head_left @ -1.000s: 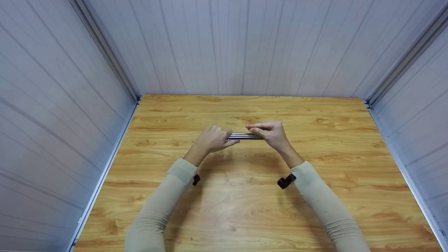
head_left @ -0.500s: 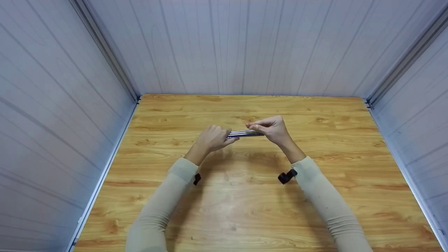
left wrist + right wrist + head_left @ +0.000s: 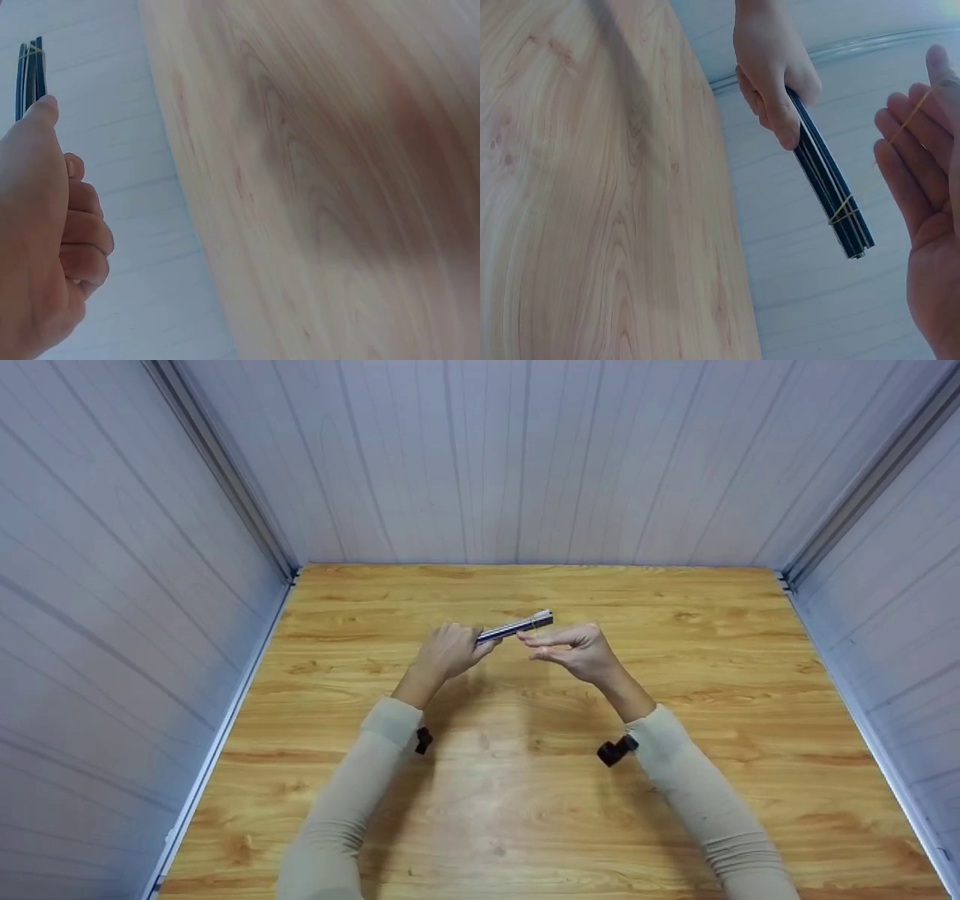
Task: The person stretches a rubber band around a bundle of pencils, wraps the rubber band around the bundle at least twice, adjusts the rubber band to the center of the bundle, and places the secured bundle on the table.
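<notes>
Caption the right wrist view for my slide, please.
Left hand gripping a bundle of rods, thin band around its free end, right hand alongside.

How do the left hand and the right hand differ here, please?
The left hand curls its fingers round the rod bundle; the right hand holds its fingers mostly straight. A thin yellow strand crosses the right hand; none shows on the left hand. Both are above the wooden tabletop.
</notes>
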Tool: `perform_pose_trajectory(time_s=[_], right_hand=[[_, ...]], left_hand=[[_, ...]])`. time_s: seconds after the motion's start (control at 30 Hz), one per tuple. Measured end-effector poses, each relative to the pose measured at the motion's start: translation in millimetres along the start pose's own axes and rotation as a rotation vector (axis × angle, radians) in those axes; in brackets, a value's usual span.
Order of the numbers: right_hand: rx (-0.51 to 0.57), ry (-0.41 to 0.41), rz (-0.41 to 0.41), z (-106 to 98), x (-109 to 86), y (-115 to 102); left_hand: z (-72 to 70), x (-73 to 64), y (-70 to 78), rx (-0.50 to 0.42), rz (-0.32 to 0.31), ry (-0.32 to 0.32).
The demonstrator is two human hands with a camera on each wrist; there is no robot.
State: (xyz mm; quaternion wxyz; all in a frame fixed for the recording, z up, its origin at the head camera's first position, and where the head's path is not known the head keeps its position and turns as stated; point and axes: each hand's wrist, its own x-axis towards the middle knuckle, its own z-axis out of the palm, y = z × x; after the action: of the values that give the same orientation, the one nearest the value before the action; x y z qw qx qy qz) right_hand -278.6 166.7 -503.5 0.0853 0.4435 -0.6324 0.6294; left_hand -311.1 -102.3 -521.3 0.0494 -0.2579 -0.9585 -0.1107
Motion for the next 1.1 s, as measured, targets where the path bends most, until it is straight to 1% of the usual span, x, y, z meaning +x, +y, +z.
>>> perform_pose_trajectory(time_s=[0.1, 0.17, 0.23, 0.3, 0.4, 0.53, 0.6, 0.63, 0.7, 0.77, 0.87, 0.93, 1.0, 1.1], right_hand=[[-0.074, 0.012, -0.089, 2, 0.2, 3], [-0.095, 0.007, -0.147, 5, 0.0, 5], [-0.101, 0.0, -0.191, 7, -0.3, 7], [-0.095, 0.007, -0.219, 10, -0.8, 9], [-0.103, 0.055, -0.23, 13, -1.7, 10], [-0.138, 0.143, -0.194, 18, -4.6, 11], [-0.124, 0.189, -0.164, 21, -6.4, 11], [-0.105, 0.214, -0.144, 22, -7.3, 11], [-0.034, 0.276, -0.095, 25, -8.6, 10], [0.051, 0.359, -0.022, 27, -9.6, 9], [0.155, 0.516, 0.122, 28, -8.9, 6], [0.238, 0.606, 0.189, 27, -7.3, 5], [0.327, 0.672, 0.224, 27, -4.7, 5], [0.469, 0.72, 0.211, 28, -1.2, 6]], left_hand=[[1.6, 1.1, 3.5, -0.153, -0.074, 0.007], [2.7, 1.5, 5.2, -0.257, -0.126, 0.015], [3.9, 2.2, 6.9, -0.337, -0.163, 0.029], [5.0, 2.6, 8.5, -0.387, -0.179, 0.04], [7.9, 3.0, 10.5, -0.435, -0.188, 0.057], [14.7, 2.0, 13.5, -0.537, -0.224, 0.084], [18.6, 1.6, 16.1, -0.602, -0.248, 0.103], [20.3, 1.4, 17.6, -0.63, -0.258, 0.117], [23.6, 1.2, 21.2, -0.673, -0.273, 0.146], [25.7, 1.8, 25.5, -0.691, -0.28, 0.187], [27.1, 2.3, 31.3, -0.678, -0.287, 0.241], [27.7, 2.6, 33.5, -0.659, -0.285, 0.278], [28.4, 2.5, 34.5, -0.631, -0.288, 0.316], [30.3, 1.4, 34.3, -0.585, -0.276, 0.376]])
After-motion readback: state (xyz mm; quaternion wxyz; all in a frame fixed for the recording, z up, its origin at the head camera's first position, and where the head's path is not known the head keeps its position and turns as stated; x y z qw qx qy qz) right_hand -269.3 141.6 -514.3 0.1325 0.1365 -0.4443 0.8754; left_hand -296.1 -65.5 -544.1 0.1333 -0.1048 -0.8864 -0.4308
